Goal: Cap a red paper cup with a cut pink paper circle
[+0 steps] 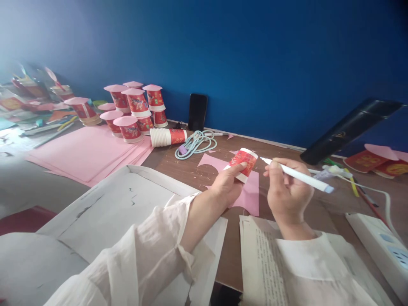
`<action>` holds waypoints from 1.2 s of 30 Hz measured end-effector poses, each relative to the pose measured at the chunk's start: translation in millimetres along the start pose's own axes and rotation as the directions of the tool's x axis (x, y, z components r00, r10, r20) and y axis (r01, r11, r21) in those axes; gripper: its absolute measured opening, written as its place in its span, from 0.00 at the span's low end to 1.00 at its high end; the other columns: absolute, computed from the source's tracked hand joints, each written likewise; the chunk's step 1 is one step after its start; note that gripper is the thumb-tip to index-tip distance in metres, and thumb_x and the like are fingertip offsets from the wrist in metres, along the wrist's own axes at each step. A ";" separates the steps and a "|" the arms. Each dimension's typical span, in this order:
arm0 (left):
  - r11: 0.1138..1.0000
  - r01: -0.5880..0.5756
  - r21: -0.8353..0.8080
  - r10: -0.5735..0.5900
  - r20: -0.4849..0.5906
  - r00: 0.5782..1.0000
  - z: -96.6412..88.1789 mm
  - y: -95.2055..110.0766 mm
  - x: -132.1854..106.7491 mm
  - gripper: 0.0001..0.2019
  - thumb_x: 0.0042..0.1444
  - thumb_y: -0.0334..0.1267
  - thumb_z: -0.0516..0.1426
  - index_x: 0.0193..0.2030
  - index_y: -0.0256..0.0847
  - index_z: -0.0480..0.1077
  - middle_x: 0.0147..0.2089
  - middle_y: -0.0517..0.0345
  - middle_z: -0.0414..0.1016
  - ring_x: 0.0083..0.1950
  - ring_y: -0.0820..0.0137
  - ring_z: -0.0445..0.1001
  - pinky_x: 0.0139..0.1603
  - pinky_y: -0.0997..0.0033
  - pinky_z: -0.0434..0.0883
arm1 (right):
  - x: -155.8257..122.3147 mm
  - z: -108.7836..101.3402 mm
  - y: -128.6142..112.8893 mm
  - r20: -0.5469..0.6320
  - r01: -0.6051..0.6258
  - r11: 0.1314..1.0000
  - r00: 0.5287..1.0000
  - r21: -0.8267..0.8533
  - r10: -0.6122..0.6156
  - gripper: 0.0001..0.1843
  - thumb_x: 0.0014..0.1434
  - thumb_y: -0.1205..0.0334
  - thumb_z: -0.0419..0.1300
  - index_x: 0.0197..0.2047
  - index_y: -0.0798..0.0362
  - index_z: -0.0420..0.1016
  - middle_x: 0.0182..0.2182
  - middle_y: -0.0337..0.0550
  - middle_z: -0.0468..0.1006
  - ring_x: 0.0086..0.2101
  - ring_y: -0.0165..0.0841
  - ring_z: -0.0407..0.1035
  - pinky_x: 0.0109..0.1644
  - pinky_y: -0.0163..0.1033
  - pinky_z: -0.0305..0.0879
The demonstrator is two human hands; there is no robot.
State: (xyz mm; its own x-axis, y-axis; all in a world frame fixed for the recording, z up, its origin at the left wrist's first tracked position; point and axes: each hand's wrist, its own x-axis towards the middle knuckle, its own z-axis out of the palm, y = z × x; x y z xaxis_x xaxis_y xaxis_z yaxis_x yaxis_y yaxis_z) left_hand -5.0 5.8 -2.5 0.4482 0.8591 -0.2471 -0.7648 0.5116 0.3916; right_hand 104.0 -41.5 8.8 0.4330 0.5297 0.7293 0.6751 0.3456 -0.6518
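Note:
My left hand [228,183] grips a red-and-white paper cup [242,163], tilted on its side above a cut piece of pink paper [251,193] on the brown table. My right hand [287,189] is closed round a white pen [299,176], whose tip points left and sits just right of the cup's rim. Both arms wear white sleeves.
Several red cups topped with pink paper discs [135,108] stand at the back left beside a lying stack of cups [167,137]. Pink sheets [86,153], a coiled cable [194,144], a phone [197,111], a black lamp head [350,127], a power strip [379,246] and printed pages [261,263] surround me.

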 end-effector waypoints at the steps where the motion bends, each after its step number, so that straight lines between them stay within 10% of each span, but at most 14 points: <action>1: 1.000 0.005 -0.006 -0.005 0.010 1.000 0.7 0.6 -0.1 0.10 0.46 0.27 0.66 0.36 0.37 0.74 0.42 0.49 0.79 0.55 0.59 0.75 0.61 0.62 0.67 | 0.9 0.2 1.6 -0.007 -0.027 0.999 1.000 0.038 0.027 0.12 0.63 0.55 0.61 0.45 0.53 0.76 0.30 0.42 0.79 0.26 0.32 0.74 0.34 0.42 0.72; 5: 0.999 0.020 -0.027 -0.019 0.048 0.999 4.7 3.3 -2.1 0.10 0.48 0.27 0.65 0.38 0.37 0.75 0.41 0.50 0.79 0.51 0.62 0.76 0.61 0.63 0.67 | 3.6 4.2 18.5 0.015 -0.272 0.943 0.962 0.194 0.274 0.17 0.64 0.53 0.59 0.52 0.52 0.75 0.32 0.43 0.81 0.29 0.34 0.76 0.39 0.46 0.74; 9: 0.996 0.055 -0.066 -0.045 0.146 0.988 8.4 6.4 -7.0 0.10 0.51 0.26 0.63 0.41 0.34 0.75 0.43 0.49 0.80 0.48 0.66 0.77 0.61 0.68 0.66 | 3.0 11.6 32.1 0.244 -0.558 0.690 0.828 0.461 0.506 0.26 0.56 0.48 0.67 0.53 0.49 0.69 0.40 0.45 0.82 0.38 0.38 0.78 0.43 0.49 0.74; 16: 0.988 0.122 -0.090 -0.096 0.250 0.964 8.6 8.6 -12.8 0.08 0.55 0.26 0.60 0.42 0.32 0.76 0.41 0.51 0.80 0.42 0.70 0.78 0.55 0.72 0.70 | -3.2 16.9 13.4 0.572 -0.624 0.571 0.763 0.533 0.301 0.26 0.56 0.45 0.65 0.53 0.48 0.69 0.49 0.47 0.79 0.47 0.42 0.76 0.50 0.51 0.73; 29: 0.979 0.144 0.143 -0.193 0.429 0.882 7.8 -3.2 -25.2 0.20 0.50 0.37 0.68 0.50 0.32 0.77 0.51 0.46 0.79 0.53 0.65 0.76 0.62 0.66 0.65 | 19.5 -6.9 20.2 0.561 -0.699 0.107 0.647 0.707 0.516 0.18 0.60 0.48 0.59 0.47 0.50 0.79 0.44 0.43 0.83 0.43 0.39 0.78 0.52 0.45 0.74; 36: 0.902 0.222 0.371 -0.370 0.394 0.841 2.8 -4.9 -27.4 0.25 0.51 0.39 0.68 0.56 0.39 0.75 0.40 0.53 0.80 0.27 0.79 0.71 0.27 0.78 0.66 | 17.4 -16.9 21.6 0.702 -0.732 -0.089 0.600 0.675 0.384 0.28 0.59 0.41 0.56 0.55 0.50 0.74 0.48 0.44 0.82 0.44 0.38 0.77 0.52 0.48 0.73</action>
State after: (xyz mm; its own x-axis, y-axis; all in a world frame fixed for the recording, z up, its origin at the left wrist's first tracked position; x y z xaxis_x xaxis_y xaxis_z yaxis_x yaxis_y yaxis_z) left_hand -12.3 -20.2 4.8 0.8424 0.5388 -0.0030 -0.4181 0.6573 0.6270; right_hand 136.2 -37.9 10.9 0.0998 0.9941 0.0419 -0.7808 0.1044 -0.6160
